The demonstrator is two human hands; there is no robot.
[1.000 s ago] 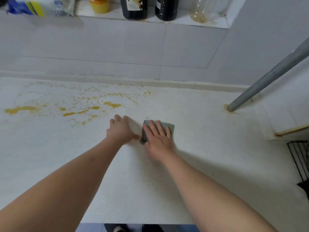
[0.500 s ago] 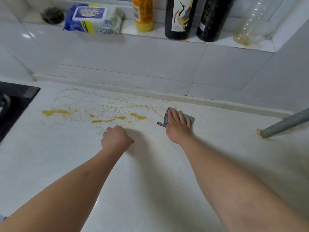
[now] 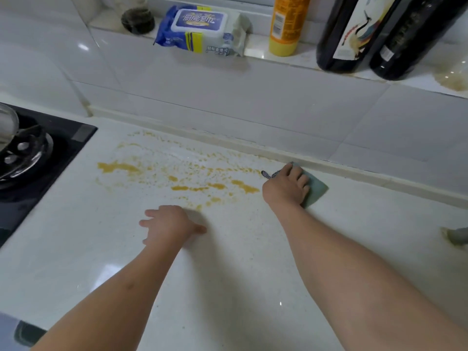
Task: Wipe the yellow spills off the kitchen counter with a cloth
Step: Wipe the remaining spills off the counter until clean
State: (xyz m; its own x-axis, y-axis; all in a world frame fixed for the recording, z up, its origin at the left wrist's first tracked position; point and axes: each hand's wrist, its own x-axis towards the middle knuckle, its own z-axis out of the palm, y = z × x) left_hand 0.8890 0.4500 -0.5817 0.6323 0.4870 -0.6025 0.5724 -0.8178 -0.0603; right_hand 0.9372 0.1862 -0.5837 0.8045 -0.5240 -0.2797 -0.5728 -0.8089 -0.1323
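Observation:
Yellow spills (image 3: 215, 186) streak and speckle the white kitchen counter (image 3: 228, 274), from near the stove to the middle. At the spill's right end, close to the back ledge, my right hand (image 3: 285, 190) lies on a teal cloth (image 3: 315, 190) with its fingers curled over it. The cloth's teal edge shows to the right of the hand, and a patterned corner pokes out on the left. My left hand (image 3: 169, 225) rests on the counter just in front of the spills, fingers spread, holding nothing.
A black gas stove (image 3: 38, 153) with a pot on it takes up the left edge. The tiled ledge behind carries a wet-wipes pack (image 3: 200, 31), a yellow bottle (image 3: 286, 24), two dark bottles (image 3: 354, 34) and a jar (image 3: 138, 19). A grey pipe base (image 3: 458, 235) stands at right.
My right hand has slid the cloth away from me towards the back ledge, up to the spill's right end, and its fingers have curled. My left hand has spread open and drifted left.

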